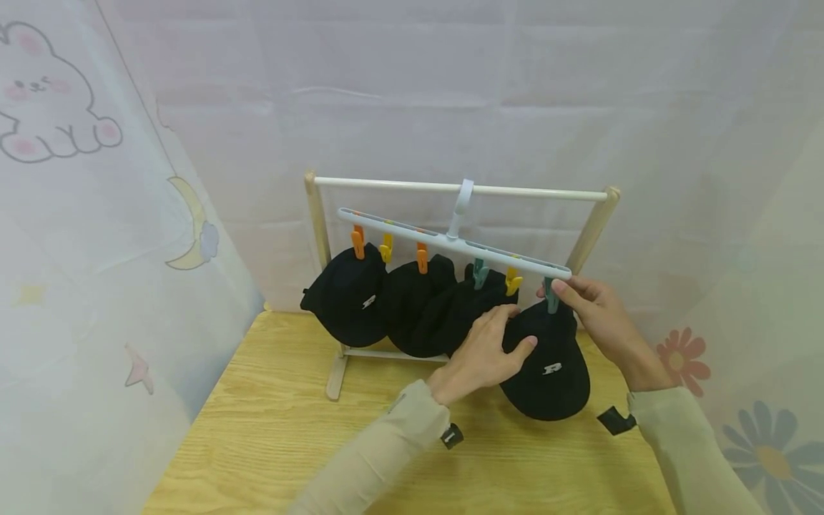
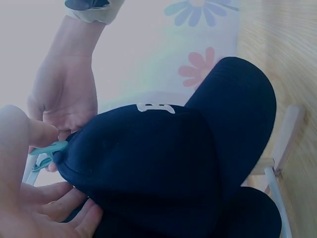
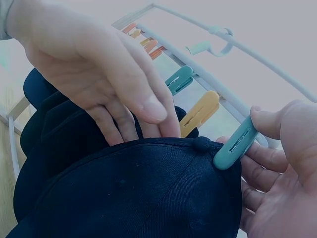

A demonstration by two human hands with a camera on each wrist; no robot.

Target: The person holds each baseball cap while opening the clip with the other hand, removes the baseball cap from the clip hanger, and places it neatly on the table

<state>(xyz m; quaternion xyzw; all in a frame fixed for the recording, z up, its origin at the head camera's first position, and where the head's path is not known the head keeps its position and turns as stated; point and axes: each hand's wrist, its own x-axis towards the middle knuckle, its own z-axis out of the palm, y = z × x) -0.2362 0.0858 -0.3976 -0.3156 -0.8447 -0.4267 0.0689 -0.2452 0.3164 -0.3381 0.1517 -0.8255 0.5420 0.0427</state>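
Note:
A black cap (image 1: pixel 543 350) with a white letter on its front hangs at the right end of a pale clip hanger (image 1: pixel 412 230), brim down. My right hand (image 1: pixel 605 322) pinches the dark green clip (image 1: pixel 552 299) above that cap, thumb on one side and fingers behind, as the right wrist view also shows. At the cap's left side, my left hand (image 1: pixel 484 350) has its fingers at the crown, between it and the neighbouring cap. Its thumb stays apart in front. More black caps (image 1: pixel 350 300) hang in a row to the left from orange, yellow and green clips.
The hanger's hook (image 1: pixel 462 197) is over the white bar (image 1: pixel 386 184) of a wooden-ended rack (image 1: pixel 315 222), standing on a wood-grain table (image 1: pixel 257 415). Printed cloth (image 1: pixel 412 86) surrounds the table behind and at both sides. Black straps show at both wrists.

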